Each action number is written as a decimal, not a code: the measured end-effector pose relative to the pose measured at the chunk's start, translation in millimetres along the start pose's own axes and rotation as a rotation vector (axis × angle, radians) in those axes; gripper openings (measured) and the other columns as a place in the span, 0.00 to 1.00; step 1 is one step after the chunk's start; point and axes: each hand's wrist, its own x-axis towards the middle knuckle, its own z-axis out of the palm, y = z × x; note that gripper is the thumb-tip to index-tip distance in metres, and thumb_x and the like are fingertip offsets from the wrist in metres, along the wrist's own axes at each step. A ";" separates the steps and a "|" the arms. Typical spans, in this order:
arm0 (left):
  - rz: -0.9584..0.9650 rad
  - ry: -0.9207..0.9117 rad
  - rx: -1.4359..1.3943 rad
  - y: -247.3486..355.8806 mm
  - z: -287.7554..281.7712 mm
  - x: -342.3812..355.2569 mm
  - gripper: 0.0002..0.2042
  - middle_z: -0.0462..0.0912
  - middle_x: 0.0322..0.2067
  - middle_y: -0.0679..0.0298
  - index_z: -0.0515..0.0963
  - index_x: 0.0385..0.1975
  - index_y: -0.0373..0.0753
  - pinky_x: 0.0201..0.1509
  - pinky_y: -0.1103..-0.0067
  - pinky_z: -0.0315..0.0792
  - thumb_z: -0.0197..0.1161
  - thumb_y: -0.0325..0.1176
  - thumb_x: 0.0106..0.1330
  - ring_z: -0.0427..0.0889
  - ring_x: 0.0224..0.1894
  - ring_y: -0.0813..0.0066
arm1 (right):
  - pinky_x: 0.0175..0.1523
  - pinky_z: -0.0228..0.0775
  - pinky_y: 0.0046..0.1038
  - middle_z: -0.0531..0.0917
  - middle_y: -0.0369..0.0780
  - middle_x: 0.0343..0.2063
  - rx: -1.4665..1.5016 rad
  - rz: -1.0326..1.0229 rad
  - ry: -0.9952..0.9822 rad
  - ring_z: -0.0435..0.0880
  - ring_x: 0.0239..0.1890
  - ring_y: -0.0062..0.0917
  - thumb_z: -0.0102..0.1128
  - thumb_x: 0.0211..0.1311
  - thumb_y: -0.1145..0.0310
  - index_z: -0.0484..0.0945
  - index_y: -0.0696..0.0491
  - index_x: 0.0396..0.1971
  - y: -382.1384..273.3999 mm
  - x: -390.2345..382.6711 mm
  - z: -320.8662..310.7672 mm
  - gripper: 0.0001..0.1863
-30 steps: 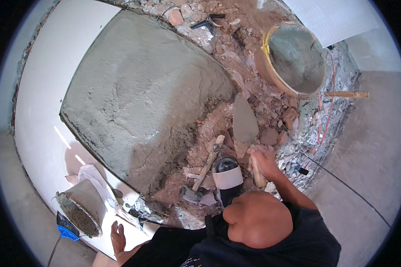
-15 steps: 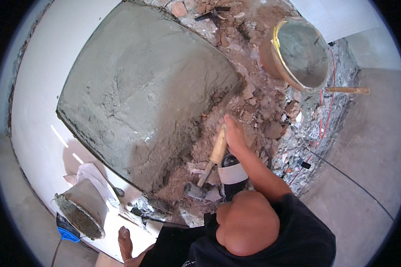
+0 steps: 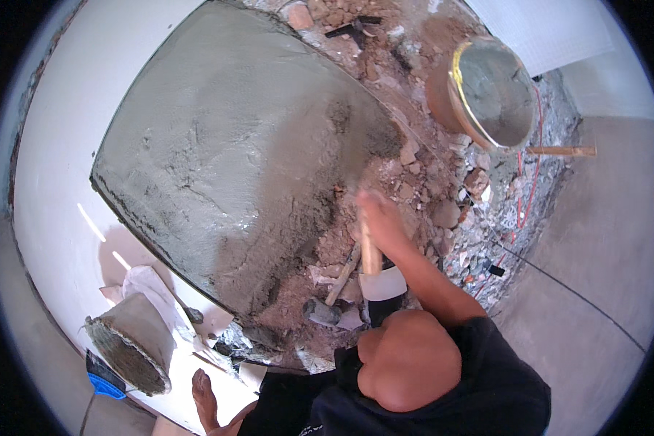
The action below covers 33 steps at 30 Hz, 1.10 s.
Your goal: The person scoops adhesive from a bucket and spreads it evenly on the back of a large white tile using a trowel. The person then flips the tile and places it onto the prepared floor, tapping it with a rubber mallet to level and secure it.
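My right hand [image 3: 378, 214] grips the trowel's wooden handle [image 3: 370, 251], blurred by motion; its blade is indistinct near the ragged edge of a wet grey mortar bed [image 3: 182, 131]. Beneath that arm is a dark shoe with a white band [image 3: 383, 285], beside a hammer [image 3: 321, 311] lying in the reddish rubble [image 3: 407, 189]. My left hand [image 3: 205, 396] rests low on the white surface with its fingers extended, near a mortar-crusted grey bucket [image 3: 131, 341] on its side.
A brown bucket [image 3: 447, 102] with grey mortar inside stands at upper right, near a wooden stick [image 3: 567, 150] and red cord [image 3: 535, 167]. A dark cable [image 3: 581, 298] crosses the grey surface at right. A blue-edged tool [image 3: 105, 381] lies lower left; white board [image 3: 65, 145] borders the mortar.
My right hand swung left and upward onto the mortar's edge with the trowel, then shifted slightly down. The darker, roughened patch at that edge has spread. My left hand has shifted slightly right.
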 end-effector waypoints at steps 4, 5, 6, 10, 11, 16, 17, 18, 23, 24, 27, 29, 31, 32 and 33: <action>-0.005 -0.022 -0.062 1.1 6.0 -1.2 0.24 0.74 0.53 0.42 0.67 0.58 0.24 0.61 0.68 0.66 0.49 0.40 0.72 0.74 0.56 0.53 | 0.21 0.71 0.25 0.74 0.36 0.21 0.299 0.181 -0.021 0.79 0.25 0.23 0.49 0.68 0.54 0.73 0.57 0.37 6.6 -11.2 -14.1 0.19; -0.008 -0.022 -0.071 1.4 6.5 -1.7 0.24 0.74 0.53 0.42 0.67 0.58 0.24 0.61 0.68 0.66 0.49 0.40 0.72 0.74 0.56 0.53 | 0.23 0.72 0.28 0.76 0.38 0.21 0.140 0.050 -0.084 0.81 0.26 0.27 0.49 0.68 0.54 0.73 0.58 0.38 5.1 -9.4 -17.4 0.20; -0.009 -0.023 -0.088 2.2 7.1 -2.0 0.24 0.74 0.54 0.42 0.67 0.58 0.24 0.61 0.68 0.66 0.49 0.40 0.72 0.74 0.56 0.53 | 0.25 0.74 0.32 0.78 0.40 0.21 -0.027 -0.037 -0.109 0.82 0.28 0.30 0.48 0.68 0.53 0.73 0.58 0.38 1.9 -6.5 -21.0 0.20; 0.021 0.036 -0.095 6.2 5.3 -2.7 0.25 0.73 0.55 0.42 0.66 0.58 0.24 0.62 0.69 0.65 0.48 0.41 0.72 0.72 0.57 0.55 | 0.41 0.75 0.46 0.83 0.53 0.31 -0.946 -0.356 -0.012 0.83 0.36 0.48 0.45 0.69 0.52 0.75 0.60 0.40 -25.6 11.0 -44.1 0.23; 0.015 0.029 -0.069 7.4 4.4 -3.0 0.25 0.73 0.55 0.42 0.66 0.58 0.24 0.62 0.69 0.65 0.48 0.41 0.72 0.72 0.57 0.55 | 0.43 0.73 0.47 0.83 0.54 0.31 -0.979 -0.394 0.035 0.82 0.37 0.50 0.45 0.68 0.52 0.76 0.60 0.39 -35.2 16.5 -52.6 0.23; 0.040 -0.040 -0.121 14.8 6.4 -3.7 0.25 0.73 0.54 0.42 0.66 0.58 0.23 0.62 0.68 0.65 0.47 0.41 0.73 0.72 0.57 0.54 | 0.49 0.70 0.49 0.83 0.55 0.33 -1.230 -0.409 0.037 0.81 0.40 0.53 0.43 0.68 0.53 0.77 0.59 0.38 -76.3 39.7 -91.1 0.23; 0.052 -0.034 -0.105 15.8 7.0 -4.2 0.25 0.73 0.54 0.43 0.66 0.58 0.23 0.62 0.68 0.65 0.47 0.41 0.73 0.72 0.57 0.54 | 0.49 0.70 0.50 0.83 0.55 0.33 -1.237 -0.372 -0.019 0.81 0.40 0.53 0.44 0.68 0.53 0.77 0.59 0.38 -80.5 41.5 -95.3 0.23; 0.067 -0.008 -0.101 16.2 7.6 -4.8 0.24 0.74 0.54 0.43 0.66 0.58 0.23 0.62 0.68 0.66 0.47 0.40 0.73 0.72 0.57 0.54 | 0.49 0.70 0.50 0.82 0.56 0.34 -1.207 -0.402 -0.020 0.81 0.41 0.52 0.44 0.68 0.53 0.77 0.59 0.38 -83.2 42.7 -98.1 0.23; 0.009 0.029 -0.078 13.6 11.6 -6.1 0.23 0.74 0.54 0.44 0.67 0.58 0.24 0.61 0.69 0.66 0.48 0.39 0.73 0.74 0.56 0.56 | 0.48 0.70 0.51 0.81 0.58 0.35 -1.160 -0.395 -0.020 0.80 0.42 0.54 0.44 0.68 0.52 0.76 0.59 0.38 -81.9 46.9 -97.5 0.23; 0.002 0.026 -0.046 12.8 11.9 -6.8 0.23 0.74 0.54 0.44 0.67 0.58 0.24 0.61 0.69 0.66 0.48 0.39 0.73 0.74 0.56 0.56 | 0.48 0.70 0.51 0.82 0.58 0.34 -1.146 -0.400 -0.001 0.80 0.41 0.54 0.44 0.68 0.52 0.76 0.60 0.38 -79.2 47.0 -96.2 0.24; 0.035 0.056 -0.135 11.2 12.4 -11.6 0.23 0.75 0.54 0.44 0.67 0.58 0.25 0.61 0.69 0.66 0.48 0.39 0.72 0.74 0.56 0.56 | 0.47 0.70 0.51 0.82 0.57 0.32 -1.093 -0.396 0.040 0.80 0.38 0.55 0.44 0.68 0.52 0.76 0.60 0.37 -67.0 43.8 -95.7 0.24; 0.000 0.071 -0.143 10.5 14.0 -15.9 0.23 0.75 0.53 0.44 0.67 0.59 0.26 0.61 0.70 0.66 0.47 0.40 0.73 0.75 0.55 0.57 | 0.45 0.70 0.51 0.82 0.56 0.31 -1.059 -0.408 0.028 0.80 0.37 0.56 0.45 0.68 0.52 0.76 0.60 0.36 -55.7 39.6 -100.0 0.24; -0.049 0.073 -0.197 7.7 16.3 -19.8 0.24 0.75 0.54 0.44 0.67 0.59 0.26 0.61 0.70 0.66 0.52 0.39 0.70 0.75 0.55 0.56 | 0.44 0.70 0.51 0.82 0.56 0.29 -0.996 -0.518 0.007 0.80 0.35 0.57 0.46 0.68 0.52 0.76 0.60 0.35 -40.7 34.2 -107.3 0.23; -0.075 0.084 -0.216 4.3 17.9 -22.1 0.26 0.74 0.54 0.43 0.66 0.60 0.27 0.61 0.69 0.66 0.56 0.39 0.68 0.74 0.56 0.55 | 0.44 0.69 0.51 0.81 0.56 0.30 -0.976 -0.441 -0.022 0.79 0.35 0.57 0.47 0.68 0.52 0.76 0.60 0.35 -31.2 31.2 -111.1 0.23; -0.095 0.108 -0.243 -0.2 19.1 -22.2 0.28 0.73 0.54 0.43 0.66 0.60 0.27 0.62 0.69 0.66 0.61 0.38 0.66 0.74 0.56 0.54 | 0.44 0.69 0.51 0.81 0.57 0.31 -0.926 -0.429 -0.018 0.79 0.36 0.57 0.48 0.68 0.52 0.76 0.61 0.35 -20.2 28.0 -114.5 0.23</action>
